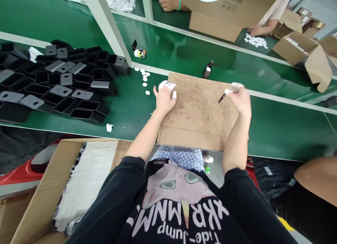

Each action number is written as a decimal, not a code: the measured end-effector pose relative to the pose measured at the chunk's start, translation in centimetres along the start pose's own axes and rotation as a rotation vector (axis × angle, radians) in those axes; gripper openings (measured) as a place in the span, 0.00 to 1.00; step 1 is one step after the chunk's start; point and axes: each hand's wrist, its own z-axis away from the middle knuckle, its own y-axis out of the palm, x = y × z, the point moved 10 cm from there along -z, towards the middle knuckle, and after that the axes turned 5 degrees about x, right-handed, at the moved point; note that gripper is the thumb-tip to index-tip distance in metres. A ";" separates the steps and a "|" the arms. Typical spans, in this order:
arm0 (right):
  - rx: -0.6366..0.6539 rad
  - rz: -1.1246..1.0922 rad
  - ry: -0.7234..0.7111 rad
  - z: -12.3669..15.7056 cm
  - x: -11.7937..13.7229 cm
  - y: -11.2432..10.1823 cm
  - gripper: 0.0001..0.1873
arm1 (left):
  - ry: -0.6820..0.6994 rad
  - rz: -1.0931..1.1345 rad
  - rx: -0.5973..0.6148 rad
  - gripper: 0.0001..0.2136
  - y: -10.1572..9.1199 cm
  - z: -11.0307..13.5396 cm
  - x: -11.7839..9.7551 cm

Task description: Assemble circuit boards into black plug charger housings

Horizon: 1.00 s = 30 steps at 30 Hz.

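On the green bench [279, 128] lies a cardboard sheet [195, 114], the left hand [166, 95] loosely spread at its far left corner. Near its right edge, the right hand [241, 99] pinches a black tool [222, 98]; sliding the left hand outward could scatter the white discs [144, 85].

thin tool: black | cardboard sheet [200, 114]: brown, darker blotches | finger covers [171, 86]: white | tabletop [279, 128]: green | hollow pieces [122, 66]: black, some greyish faces | discs [144, 85]: white | shirt [179, 184]: black, pinkish cat print, white lettering | cloth [181, 156]: blue-white check | wristband [179, 4]: teal
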 end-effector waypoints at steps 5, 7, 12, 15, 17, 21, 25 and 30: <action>-0.092 -0.018 0.152 1.4 -5.0 4.2 0.16 | -0.027 -0.009 0.012 0.18 0.2 -0.1 0.3; -0.120 -0.048 0.119 1.4 -6.3 4.3 0.15 | -0.033 -0.007 0.014 0.18 0.3 -0.3 0.3; -0.190 -0.248 0.105 0.9 -8.4 3.9 0.17 | -0.031 -0.002 0.044 0.18 0.8 -0.5 0.3; -0.215 -0.364 0.138 0.8 -9.0 4.1 0.17 | -0.043 0.002 0.062 0.17 1.0 -0.4 0.4; -0.252 -0.401 0.135 1.0 -9.0 4.0 0.15 | -0.048 -0.004 0.065 0.17 1.0 -0.3 0.5; -0.275 -0.339 0.073 1.4 -8.3 3.6 0.15 | -0.066 -0.005 0.062 0.17 0.8 -0.3 0.6; -0.231 -0.215 0.042 1.5 -8.3 3.8 0.16 | -0.077 0.007 0.078 0.18 0.9 -0.4 0.8; -0.199 -0.117 0.086 1.0 -8.9 4.3 0.13 | -0.070 0.024 0.072 0.18 1.1 -0.3 0.7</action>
